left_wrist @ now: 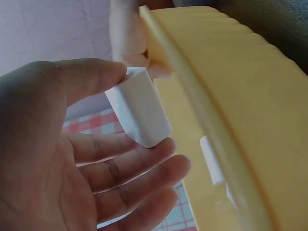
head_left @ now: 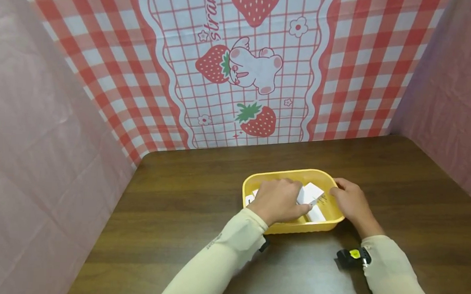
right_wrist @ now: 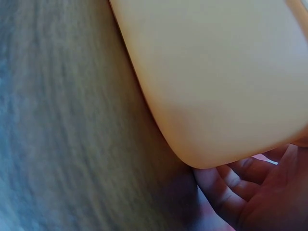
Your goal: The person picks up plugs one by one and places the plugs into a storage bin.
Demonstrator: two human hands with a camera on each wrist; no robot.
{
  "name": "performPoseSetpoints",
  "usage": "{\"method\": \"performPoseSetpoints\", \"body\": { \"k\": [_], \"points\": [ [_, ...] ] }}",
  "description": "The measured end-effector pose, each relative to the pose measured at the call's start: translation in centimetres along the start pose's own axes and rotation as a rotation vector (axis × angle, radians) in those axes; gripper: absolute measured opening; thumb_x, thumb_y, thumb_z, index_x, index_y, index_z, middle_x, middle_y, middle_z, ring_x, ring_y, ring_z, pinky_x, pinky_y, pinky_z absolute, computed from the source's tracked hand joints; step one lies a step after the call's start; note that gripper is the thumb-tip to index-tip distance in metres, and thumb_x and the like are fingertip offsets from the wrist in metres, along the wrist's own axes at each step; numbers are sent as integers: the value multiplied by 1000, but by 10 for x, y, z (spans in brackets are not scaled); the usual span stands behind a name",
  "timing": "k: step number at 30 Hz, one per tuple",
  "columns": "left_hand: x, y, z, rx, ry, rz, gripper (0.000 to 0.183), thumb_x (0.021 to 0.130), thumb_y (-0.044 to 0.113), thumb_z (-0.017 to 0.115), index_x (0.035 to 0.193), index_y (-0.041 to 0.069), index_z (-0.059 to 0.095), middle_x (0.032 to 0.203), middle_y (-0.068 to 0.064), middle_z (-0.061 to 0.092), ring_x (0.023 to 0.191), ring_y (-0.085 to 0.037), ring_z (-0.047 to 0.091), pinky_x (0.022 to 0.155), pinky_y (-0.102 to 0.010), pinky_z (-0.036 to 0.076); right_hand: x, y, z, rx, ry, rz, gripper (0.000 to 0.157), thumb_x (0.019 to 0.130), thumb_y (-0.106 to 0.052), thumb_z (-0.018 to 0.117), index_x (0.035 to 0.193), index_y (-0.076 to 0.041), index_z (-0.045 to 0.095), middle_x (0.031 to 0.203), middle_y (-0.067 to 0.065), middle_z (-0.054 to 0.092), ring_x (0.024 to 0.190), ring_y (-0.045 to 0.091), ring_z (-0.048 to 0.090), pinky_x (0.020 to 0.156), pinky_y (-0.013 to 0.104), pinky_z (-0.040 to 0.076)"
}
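Observation:
A yellow plastic basket stands on the table with several white pieces in it. My left hand reaches over its opening from the near side. Between thumb and fingertips it pinches a small white block with rounded edges. Another white piece lies at the basket's right, and more show at its left, partly hidden by my left hand. My right hand grips the basket's right end, thumb over the rim and fingers around the outside. In the right wrist view its fingers curl beneath the corner.
The dark wooden table extends around the basket. A red-and-white strawberry-print cloth hangs behind it, with pale pink cloths at both sides. A black wrist device with a yellow mark sits on my right wrist.

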State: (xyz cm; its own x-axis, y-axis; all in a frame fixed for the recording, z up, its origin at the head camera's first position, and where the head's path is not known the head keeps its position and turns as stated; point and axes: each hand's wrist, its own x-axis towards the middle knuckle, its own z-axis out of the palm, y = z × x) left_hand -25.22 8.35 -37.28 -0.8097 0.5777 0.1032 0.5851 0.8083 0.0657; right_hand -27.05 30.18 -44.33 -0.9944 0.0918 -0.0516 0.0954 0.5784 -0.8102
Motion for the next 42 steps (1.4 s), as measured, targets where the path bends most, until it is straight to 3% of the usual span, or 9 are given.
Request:
{"method": "performPoseSetpoints", "body": {
  "k": [5, 10, 20, 24, 30, 37, 42],
  "points": [
    [4, 5, 7, 63, 21, 13, 42, 92, 60, 60, 98, 19, 66, 69, 8, 53, 58, -9, 50, 45, -28, 38, 0, 1, 0, 8, 3, -11, 51, 102, -23, 42, 144, 6, 45, 132, 28, 53, 98, 32, 56, 71, 32, 48],
    [8, 10, 9, 117, 43, 21, 42, 92, 60, 59, 98, 19, 67, 70, 7, 54, 56, -8, 49, 43, -28, 38, 1, 2, 1, 8, 19, -30, 49, 101, -22, 44, 141, 6, 48, 129, 27, 55, 96, 32, 57, 71, 32, 48],
    [16, 18, 14, 142, 56, 18, 42, 92, 61, 57, 91, 19, 65, 71, 7, 54, 54, -9, 48, 42, -30, 38, 1, -1, 3, 1, 37, -74, 45, 100, -19, 46, 137, 6, 53, 125, 26, 58, 97, 32, 57, 74, 34, 46],
    [19, 21, 18, 155, 64, 21, 44, 91, 62, 59, 100, 20, 68, 79, 6, 59, 58, -9, 51, 44, -31, 40, 2, -1, 4, -6, 51, -88, 44, 99, -17, 47, 135, 6, 55, 123, 26, 60, 98, 33, 57, 75, 35, 46],
    [19, 24, 25, 123, 106, 47, 45, 91, 58, 63, 119, 24, 65, 101, 6, 67, 78, -10, 63, 54, -34, 49, 3, 1, 8, -10, 52, -100, 43, 98, -16, 47, 133, 6, 57, 122, 26, 61, 99, 33, 58, 76, 35, 47],
    [18, 25, 23, 114, 147, 87, 36, 95, 51, 59, 115, 23, 69, 98, 5, 67, 77, -10, 63, 54, -34, 50, 3, 3, 3, -2, 80, -114, 42, 96, -15, 48, 131, 6, 59, 121, 25, 62, 102, 35, 57, 83, 41, 44],
    [18, 25, 23, 102, 139, 90, 34, 96, 48, 57, 116, 23, 72, 99, 6, 68, 79, -9, 64, 52, -32, 48, 2, 7, -1, -8, 83, -109, 42, 95, -14, 48, 131, 6, 59, 120, 25, 62, 102, 35, 57, 82, 41, 44]
  ]
}}
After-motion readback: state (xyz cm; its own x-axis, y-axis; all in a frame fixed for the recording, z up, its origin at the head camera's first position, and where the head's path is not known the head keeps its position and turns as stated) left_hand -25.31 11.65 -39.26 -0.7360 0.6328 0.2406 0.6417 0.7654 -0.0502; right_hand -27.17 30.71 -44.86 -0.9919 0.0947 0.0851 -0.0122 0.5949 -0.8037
